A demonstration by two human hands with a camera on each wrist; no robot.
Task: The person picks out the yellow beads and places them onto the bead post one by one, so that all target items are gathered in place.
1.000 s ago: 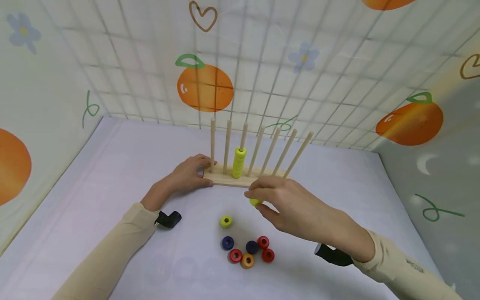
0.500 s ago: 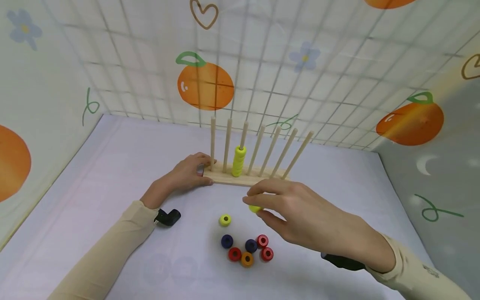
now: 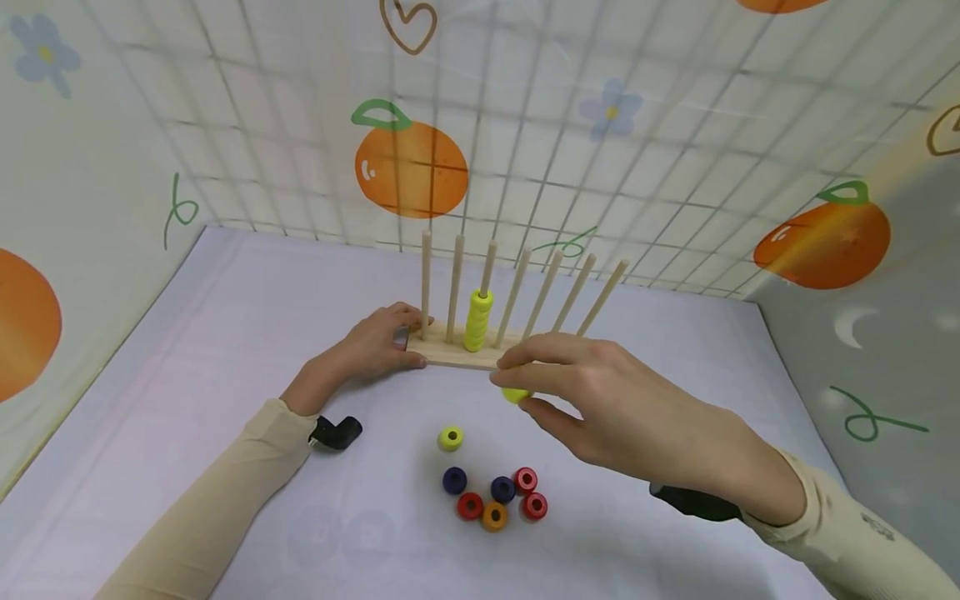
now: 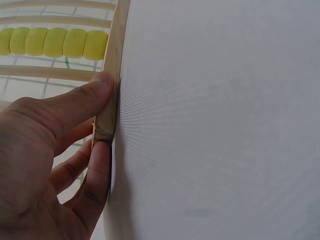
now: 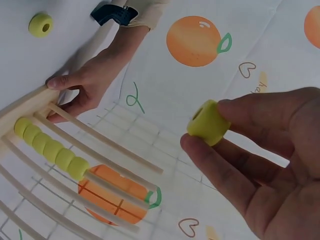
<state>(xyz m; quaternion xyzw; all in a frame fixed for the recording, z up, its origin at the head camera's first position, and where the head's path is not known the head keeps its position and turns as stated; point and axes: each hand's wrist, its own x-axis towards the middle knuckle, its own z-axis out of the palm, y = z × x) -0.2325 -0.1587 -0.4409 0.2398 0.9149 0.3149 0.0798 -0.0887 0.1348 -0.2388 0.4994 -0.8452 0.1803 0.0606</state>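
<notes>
A wooden peg rack [image 3: 457, 357] with several upright pegs stands toward the back of the table. Its third peg from the left carries a stack of yellow beads [image 3: 477, 321]. My left hand [image 3: 375, 343] grips the rack's left end, thumb along the front edge and fingers around the end, as the left wrist view shows. In front of the rack, my right hand [image 3: 600, 392] pinches one yellow bead [image 5: 209, 124] between thumb and fingertips. That bead is apart from the pegs, its hole visible in the right wrist view.
On the table before the rack lie a loose yellow bead [image 3: 451, 438], dark blue beads [image 3: 454, 480], red beads [image 3: 470, 506] and an orange bead [image 3: 494, 517]. A patterned cloth wall [image 3: 300, 150] rises behind the rack.
My right hand, holding the yellow bead, first dipped slightly and then rose again toward the rack. The left hand and the stacked beads have stayed put.
</notes>
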